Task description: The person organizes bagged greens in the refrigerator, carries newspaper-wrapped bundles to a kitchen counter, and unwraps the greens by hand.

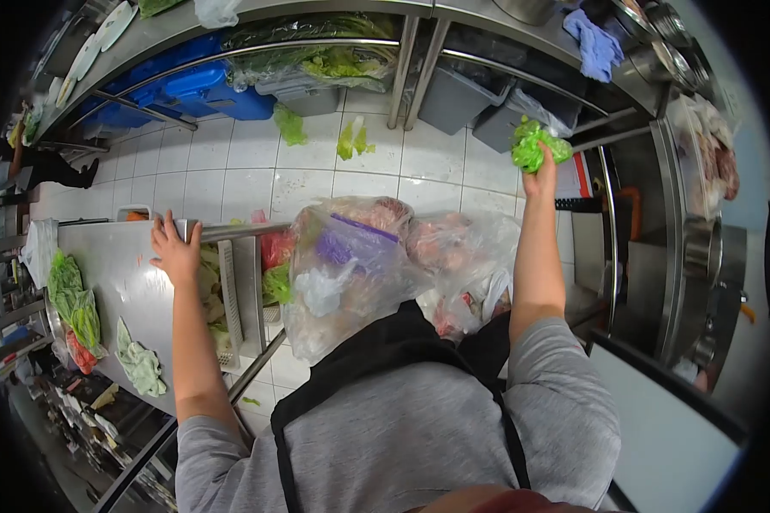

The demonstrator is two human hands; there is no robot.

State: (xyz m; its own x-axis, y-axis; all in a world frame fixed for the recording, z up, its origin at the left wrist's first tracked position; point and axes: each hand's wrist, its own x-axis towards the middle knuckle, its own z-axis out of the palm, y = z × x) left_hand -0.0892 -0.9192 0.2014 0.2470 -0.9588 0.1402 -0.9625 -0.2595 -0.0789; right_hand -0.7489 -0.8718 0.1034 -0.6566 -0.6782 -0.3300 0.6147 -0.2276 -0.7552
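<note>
In the head view, the right hand [539,177] is at 2 o'clock on an outstretched arm, its fingers closed around a bright green leafy bunch [537,147]. The bunch shows in front of a grey bin [498,128] lined with clear plastic; whether it touches the bin I cannot tell. A second grey bin [455,100] stands just beside that one, at 1 o'clock. Out at 9 o'clock, the left hand [177,250] is spread wide, palm down at the edge of a steel tabletop [133,269], grasping nothing. Further out at 9 o'clock on that surface lie bagged green vegetables [75,295], with a pale green cloth [139,359] at 8 o'clock. Near the centre, in front of the black apron [385,342], sits a bulky clear bag [372,295] with purple and white pieces showing; touching it toward 3 o'clock is another clear bag [453,244] with pinkish contents. Loose leaves [289,125] lie on the white tiled floor [248,141] around 11 o'clock, near the blue bins [222,92]. A blue cloth [594,47] rests between 1 and 2 o'clock, and another person [56,168] stands well apart, between 9 and 10 o'clock.
</note>
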